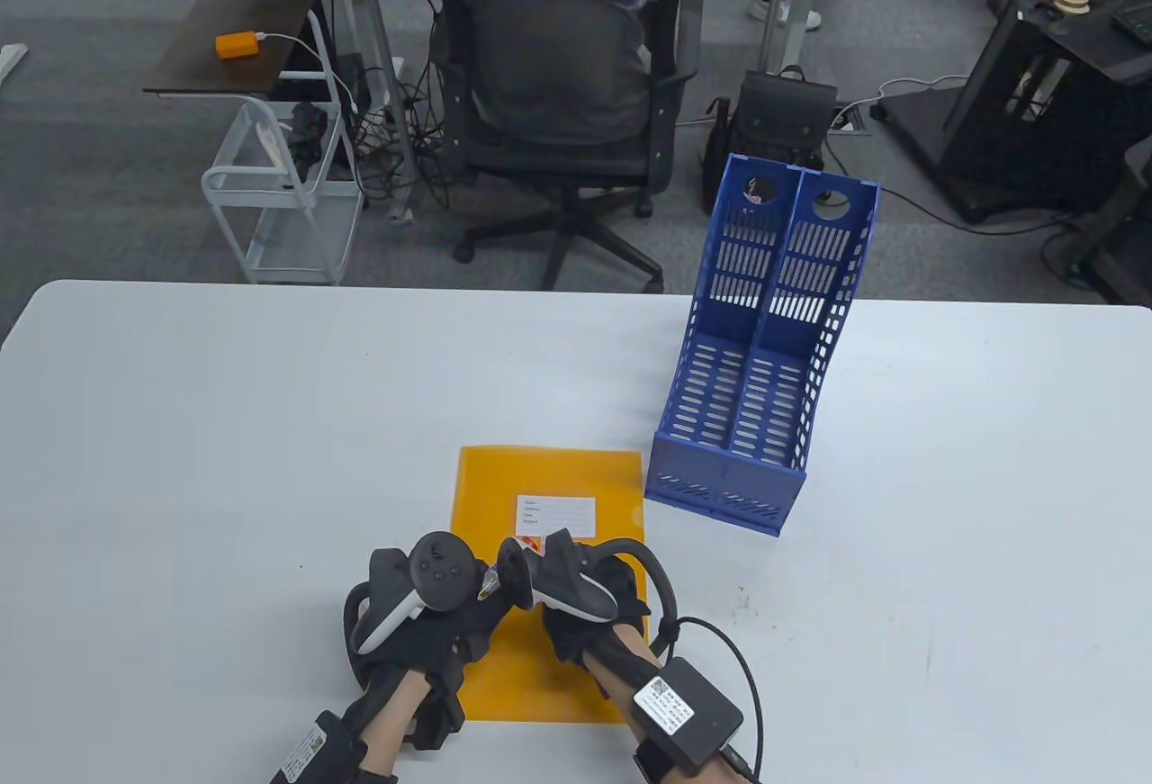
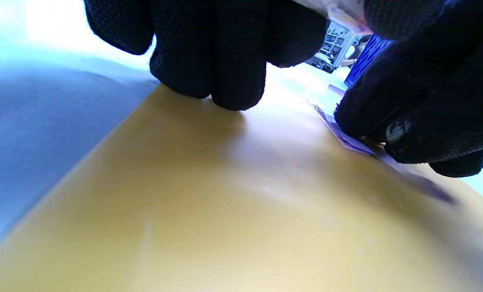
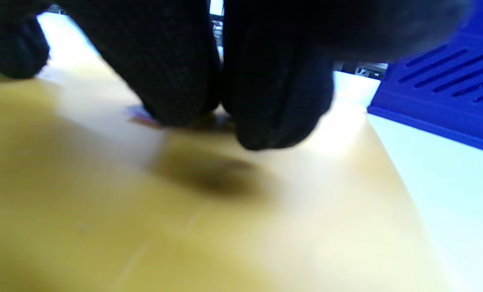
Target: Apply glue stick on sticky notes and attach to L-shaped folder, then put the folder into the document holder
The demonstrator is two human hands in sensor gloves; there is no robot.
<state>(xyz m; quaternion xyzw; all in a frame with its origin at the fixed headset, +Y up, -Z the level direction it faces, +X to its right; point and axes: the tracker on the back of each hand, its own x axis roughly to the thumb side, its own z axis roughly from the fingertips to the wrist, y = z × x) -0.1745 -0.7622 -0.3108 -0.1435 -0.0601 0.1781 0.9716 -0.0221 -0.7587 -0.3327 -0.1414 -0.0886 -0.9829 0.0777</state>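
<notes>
On the counter (image 1: 180, 460) lies one yellow folder (image 1: 504, 478), and it carries one white label (image 1: 556, 516). One blue document holder (image 1: 756, 352) stands beside it, split into two slots. Two gloved hands are over the folder, one left hand (image 1: 409, 617) and one right hand (image 1: 585, 599), each with one tracker strapped on. Beyond the counter there is one office chair (image 1: 558, 100), one white wire cart (image 1: 279, 190) and one orange box (image 1: 236, 45).
</notes>
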